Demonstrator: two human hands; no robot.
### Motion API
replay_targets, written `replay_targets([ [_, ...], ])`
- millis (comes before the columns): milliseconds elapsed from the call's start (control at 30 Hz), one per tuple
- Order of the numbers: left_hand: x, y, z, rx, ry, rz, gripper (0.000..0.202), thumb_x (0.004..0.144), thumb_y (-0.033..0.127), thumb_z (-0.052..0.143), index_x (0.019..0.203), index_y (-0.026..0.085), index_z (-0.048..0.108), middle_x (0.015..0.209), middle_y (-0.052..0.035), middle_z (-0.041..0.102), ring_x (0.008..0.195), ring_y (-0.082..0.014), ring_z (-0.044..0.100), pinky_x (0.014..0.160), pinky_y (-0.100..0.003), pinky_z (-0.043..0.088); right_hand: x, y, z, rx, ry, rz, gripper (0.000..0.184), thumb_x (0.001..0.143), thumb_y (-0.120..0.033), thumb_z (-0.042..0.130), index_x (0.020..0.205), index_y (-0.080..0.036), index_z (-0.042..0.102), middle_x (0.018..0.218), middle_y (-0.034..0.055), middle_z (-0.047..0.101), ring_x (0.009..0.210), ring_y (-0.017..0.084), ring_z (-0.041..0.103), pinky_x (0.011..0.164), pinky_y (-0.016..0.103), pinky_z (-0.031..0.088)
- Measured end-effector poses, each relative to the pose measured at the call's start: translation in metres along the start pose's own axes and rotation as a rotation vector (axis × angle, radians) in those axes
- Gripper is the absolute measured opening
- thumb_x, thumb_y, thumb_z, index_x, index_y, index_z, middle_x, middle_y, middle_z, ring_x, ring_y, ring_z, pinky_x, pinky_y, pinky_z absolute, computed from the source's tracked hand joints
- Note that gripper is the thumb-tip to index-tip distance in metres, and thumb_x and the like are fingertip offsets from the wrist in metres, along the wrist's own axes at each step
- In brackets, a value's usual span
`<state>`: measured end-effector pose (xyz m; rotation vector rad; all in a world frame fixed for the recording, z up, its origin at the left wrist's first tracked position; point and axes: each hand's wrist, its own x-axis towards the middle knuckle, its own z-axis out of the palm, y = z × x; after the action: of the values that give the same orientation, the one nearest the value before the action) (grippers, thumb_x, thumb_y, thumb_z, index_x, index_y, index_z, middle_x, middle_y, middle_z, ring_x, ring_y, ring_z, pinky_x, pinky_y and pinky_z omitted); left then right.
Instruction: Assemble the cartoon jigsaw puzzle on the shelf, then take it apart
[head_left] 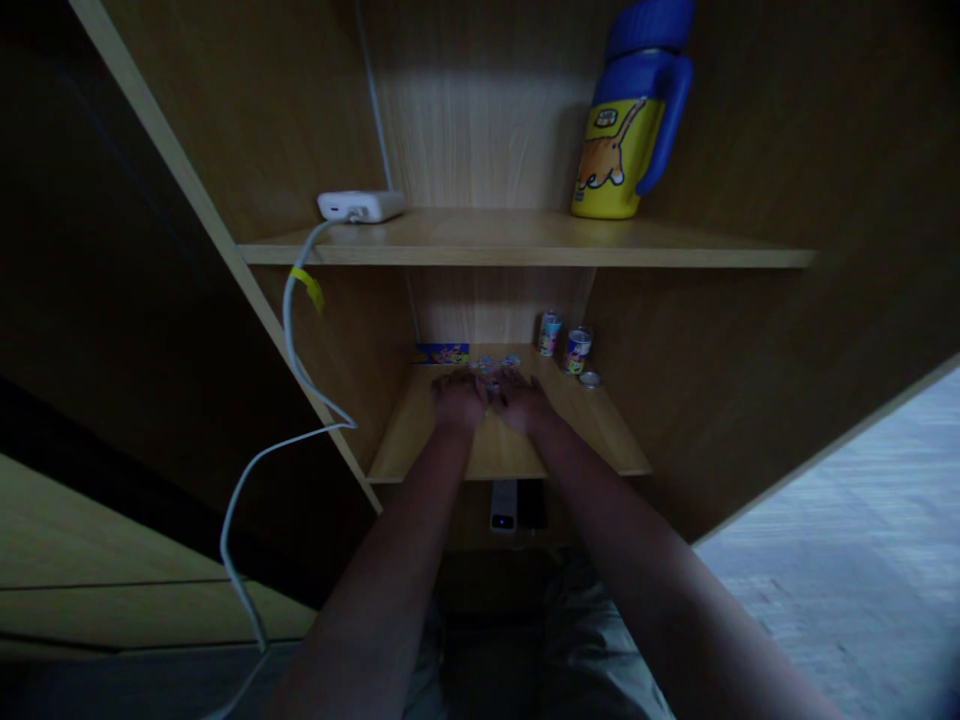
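Observation:
Both my arms reach into a wooden cabinet, onto the lower shelf [600, 440]. My left hand [457, 398] and my right hand [523, 398] lie side by side, palms down, fingers stretched forward and flat on the shelf. Their fingertips touch a small heap of colourful flat pieces [493, 364]. A small blue and yellow card or box [442, 353] lies just behind my left hand. The light is dim, so the pieces are hard to make out.
Two small printed cans [564, 343] and a round lid [590, 379] stand at the back right of the lower shelf. On the upper shelf [525, 245] sit a yellow and blue bottle [634, 115] and a white charger [361, 206], its cable [289, 330] hanging down the left.

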<state>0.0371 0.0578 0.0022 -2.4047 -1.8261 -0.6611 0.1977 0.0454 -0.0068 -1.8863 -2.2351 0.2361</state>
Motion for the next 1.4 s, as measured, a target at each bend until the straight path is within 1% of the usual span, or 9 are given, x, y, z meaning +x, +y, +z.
replay_targets([
  [100,-0.003,0.003,-0.002,0.06,0.018,-0.079,0.053,0.115,0.036,0.034,0.126,0.007,0.077,0.134,-0.0256,0.075,0.127,-0.0398,0.066,0.11,-0.052,0.05,0.001,-0.001,0.002,0.001,0.065,0.144,0.069,0.116,-0.047,0.026,0.18,-0.021,0.033,0.187,0.0128,0.027,0.173,0.027,0.026,0.14,0.058,0.016],
  [233,-0.005,0.005,-0.005,0.059,-0.051,0.026,0.055,0.117,0.039,0.032,0.124,0.011,0.079,0.131,-0.0221,0.077,0.123,-0.0353,0.069,0.106,-0.048,0.054,0.011,0.002,0.003,-0.015,0.081,0.255,0.07,0.116,-0.041,0.024,0.179,-0.014,0.031,0.186,0.0188,0.028,0.172,0.032,0.026,0.138,0.062,0.018],
  [367,-0.004,0.003,-0.007,0.021,-0.077,0.157,0.053,0.119,0.038,0.032,0.123,0.017,0.081,0.129,-0.0157,0.079,0.124,-0.03,0.07,0.113,-0.044,0.054,0.025,0.005,0.0,-0.015,0.083,0.302,0.072,0.118,-0.049,0.015,0.179,-0.016,0.034,0.187,0.0189,0.027,0.173,0.035,0.024,0.136,0.066,0.02],
  [500,-0.003,0.0,-0.007,0.013,-0.052,0.151,0.053,0.119,0.04,0.032,0.126,0.017,0.08,0.134,-0.0163,0.078,0.128,-0.0315,0.069,0.116,-0.047,0.052,0.038,0.009,-0.004,0.005,0.04,0.182,0.072,0.117,-0.055,0.011,0.179,-0.025,0.035,0.187,0.0116,0.029,0.173,0.034,0.024,0.136,0.07,0.018],
  [733,0.005,0.0,-0.002,0.012,-0.023,-0.15,0.058,0.119,0.044,0.028,0.144,0.016,0.072,0.147,-0.0212,0.073,0.138,-0.035,0.066,0.121,-0.053,0.044,0.044,0.015,0.001,0.041,0.005,-0.017,0.068,0.119,-0.05,0.012,0.181,-0.03,0.027,0.186,0.0024,0.033,0.174,0.026,0.024,0.139,0.064,0.016],
  [900,0.008,0.0,0.002,0.001,-0.053,-0.189,0.056,0.118,0.041,0.029,0.148,0.017,0.069,0.153,-0.0226,0.069,0.141,-0.0371,0.063,0.122,-0.061,0.04,0.04,0.015,0.0,0.048,0.006,-0.15,0.063,0.119,-0.046,0.019,0.178,-0.032,0.037,0.184,-0.0009,0.038,0.172,0.022,0.029,0.14,0.054,0.022],
  [1033,0.007,-0.003,0.002,-0.049,-0.057,-0.104,0.054,0.117,0.038,0.029,0.152,0.023,0.068,0.163,-0.0168,0.064,0.151,-0.0334,0.056,0.128,-0.061,0.036,0.035,0.014,-0.004,0.064,0.035,-0.256,0.061,0.119,-0.04,0.022,0.174,-0.029,0.046,0.178,-0.0016,0.049,0.166,0.016,0.04,0.137,0.04,0.03],
  [1167,0.006,-0.002,0.003,-0.063,-0.098,-0.039,0.054,0.118,0.038,0.029,0.152,0.027,0.068,0.164,-0.0134,0.065,0.154,-0.0328,0.055,0.131,-0.064,0.032,0.031,0.012,-0.005,0.062,0.138,-0.244,0.065,0.12,-0.037,0.013,0.167,-0.025,0.055,0.169,-0.0001,0.06,0.158,0.011,0.05,0.133,0.029,0.033],
  [1400,0.002,0.0,-0.001,0.033,0.009,-0.133,0.06,0.117,0.044,0.029,0.141,0.013,0.075,0.141,-0.0224,0.076,0.131,-0.0396,0.068,0.12,-0.06,0.043,0.032,0.01,-0.003,0.005,0.191,-0.121,0.063,0.12,-0.038,0.017,0.159,-0.023,0.064,0.16,0.004,0.069,0.15,0.018,0.058,0.13,0.031,0.038],
])
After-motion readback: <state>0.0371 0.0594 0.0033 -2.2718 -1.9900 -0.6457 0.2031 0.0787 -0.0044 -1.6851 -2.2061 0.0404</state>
